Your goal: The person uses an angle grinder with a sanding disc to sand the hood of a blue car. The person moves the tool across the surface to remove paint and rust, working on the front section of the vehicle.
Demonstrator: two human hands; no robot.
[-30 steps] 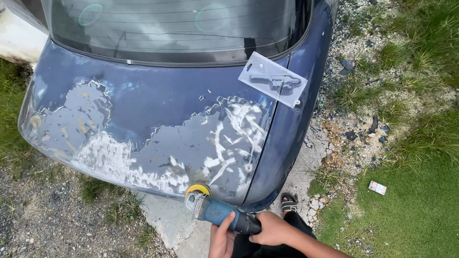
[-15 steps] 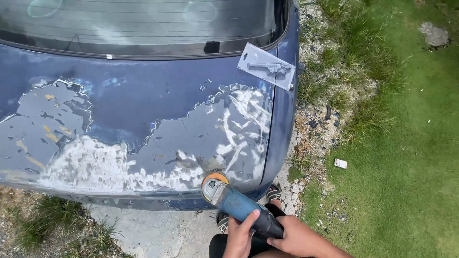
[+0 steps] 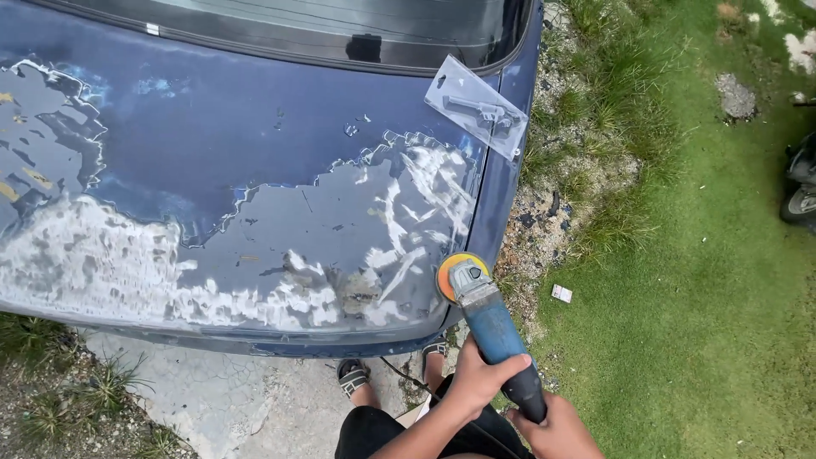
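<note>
The blue grinder has moved right, to the near right corner of the blue car trunk. The left hand wraps tight around its body. The right hand grips its back end. A clear plastic packet lies far up the trunk.

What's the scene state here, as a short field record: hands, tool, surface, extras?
left hand: grips the middle of the grinder body
right hand: holds the grinder's rear end
grinder: blue body, orange disc at the trunk lid's right rear corner
trunk lid: dark blue, paint stripped to grey over the rear part
packet: clear plastic, lies on the lid near the rear window
ground: grass right, concrete below
</note>
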